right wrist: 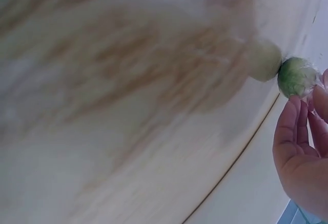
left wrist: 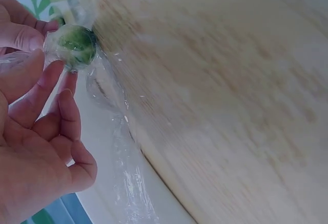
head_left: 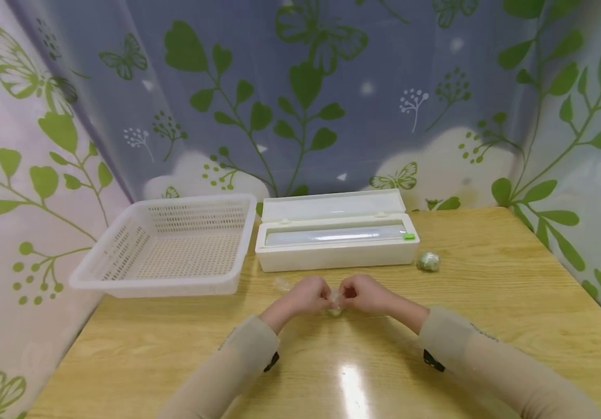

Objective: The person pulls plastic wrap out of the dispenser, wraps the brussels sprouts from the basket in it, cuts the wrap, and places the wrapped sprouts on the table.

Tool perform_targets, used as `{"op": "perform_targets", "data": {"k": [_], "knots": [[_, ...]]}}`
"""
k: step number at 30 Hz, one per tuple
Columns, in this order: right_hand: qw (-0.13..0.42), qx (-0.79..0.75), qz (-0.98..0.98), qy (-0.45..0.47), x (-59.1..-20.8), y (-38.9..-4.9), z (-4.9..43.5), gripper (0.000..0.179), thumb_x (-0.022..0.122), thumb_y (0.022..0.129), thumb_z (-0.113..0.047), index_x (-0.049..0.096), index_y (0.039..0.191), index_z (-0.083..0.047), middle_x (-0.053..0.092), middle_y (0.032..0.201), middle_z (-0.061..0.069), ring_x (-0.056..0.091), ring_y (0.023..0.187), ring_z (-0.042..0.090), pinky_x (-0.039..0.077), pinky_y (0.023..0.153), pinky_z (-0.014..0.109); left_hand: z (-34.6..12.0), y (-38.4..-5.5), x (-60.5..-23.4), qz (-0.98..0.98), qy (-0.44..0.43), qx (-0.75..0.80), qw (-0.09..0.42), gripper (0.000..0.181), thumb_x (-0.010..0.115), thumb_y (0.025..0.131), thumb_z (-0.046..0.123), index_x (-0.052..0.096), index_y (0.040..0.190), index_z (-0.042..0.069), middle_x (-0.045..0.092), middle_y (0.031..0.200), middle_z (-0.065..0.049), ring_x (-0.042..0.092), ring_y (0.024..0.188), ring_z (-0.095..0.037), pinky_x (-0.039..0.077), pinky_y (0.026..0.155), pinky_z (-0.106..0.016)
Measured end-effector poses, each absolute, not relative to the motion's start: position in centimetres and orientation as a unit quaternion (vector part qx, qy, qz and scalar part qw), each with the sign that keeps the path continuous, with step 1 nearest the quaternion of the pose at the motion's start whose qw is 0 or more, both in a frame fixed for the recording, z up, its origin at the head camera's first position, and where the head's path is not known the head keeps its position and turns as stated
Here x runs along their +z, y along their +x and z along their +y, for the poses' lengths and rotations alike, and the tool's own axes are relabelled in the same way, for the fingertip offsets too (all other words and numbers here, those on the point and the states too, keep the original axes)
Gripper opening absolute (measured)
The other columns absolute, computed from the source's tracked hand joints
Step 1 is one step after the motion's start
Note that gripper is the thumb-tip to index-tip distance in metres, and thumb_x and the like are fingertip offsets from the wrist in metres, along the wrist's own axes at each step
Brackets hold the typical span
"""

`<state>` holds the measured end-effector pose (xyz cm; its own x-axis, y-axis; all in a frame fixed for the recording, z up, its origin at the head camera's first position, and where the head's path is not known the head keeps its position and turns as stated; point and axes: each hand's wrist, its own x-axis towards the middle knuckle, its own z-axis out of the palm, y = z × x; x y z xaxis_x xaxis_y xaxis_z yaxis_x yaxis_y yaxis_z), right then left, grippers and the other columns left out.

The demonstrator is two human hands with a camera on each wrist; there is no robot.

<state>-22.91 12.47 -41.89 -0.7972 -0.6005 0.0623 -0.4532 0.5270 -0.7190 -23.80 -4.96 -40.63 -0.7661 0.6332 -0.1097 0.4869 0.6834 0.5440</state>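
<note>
In front of the white box, my two hands meet over a small round green fruit or vegetable (left wrist: pixel 77 47) wrapped in clear cling film (left wrist: pixel 120 157). Its exact kind I cannot tell. My left hand (head_left: pixel 309 295) pinches the gathered film on one side, and a loose tail of it trails toward the left. From the other side my right hand (head_left: pixel 365 294) pinches the film, its fingertips right against the green ball, as the right wrist view shows. The ball is close over the wooden table (head_left: pixel 300 361), mostly hidden by fingers in the head view.
A white cling film dispenser box (head_left: pixel 337 259) stands behind my hands, lid (head_left: pixel 331 205) raised, a film roll (head_left: pixel 331 234) and green slider (head_left: pixel 409 236) showing. Right of it sits another film-wrapped green ball (head_left: pixel 428 262). A white plastic basket (head_left: pixel 161 285) stands at left.
</note>
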Motion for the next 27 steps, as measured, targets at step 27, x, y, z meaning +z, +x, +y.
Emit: {"op": "perform_targets", "data": {"k": [27], "knots": [[0.095, -0.374, 0.891, -0.239, -42.5, -22.3, 12.3, 0.017, 0.07, 0.076, -0.017, 0.059, 0.073, -0.004, 0.057, 0.065, -0.003, 0.05, 0.056, 0.008, 0.043, 0.05, 0.023, -5.5, -24.2, -41.2, 0.882, 0.319, 0.317, 0.141, 0.017, 0.071, 0.074, 0.012, 0.059, 0.084, 0.007, 0.058, 0.082, 0.001, 0.053, 0.074, -0.011, 0.044, 0.064, -0.021]]}}
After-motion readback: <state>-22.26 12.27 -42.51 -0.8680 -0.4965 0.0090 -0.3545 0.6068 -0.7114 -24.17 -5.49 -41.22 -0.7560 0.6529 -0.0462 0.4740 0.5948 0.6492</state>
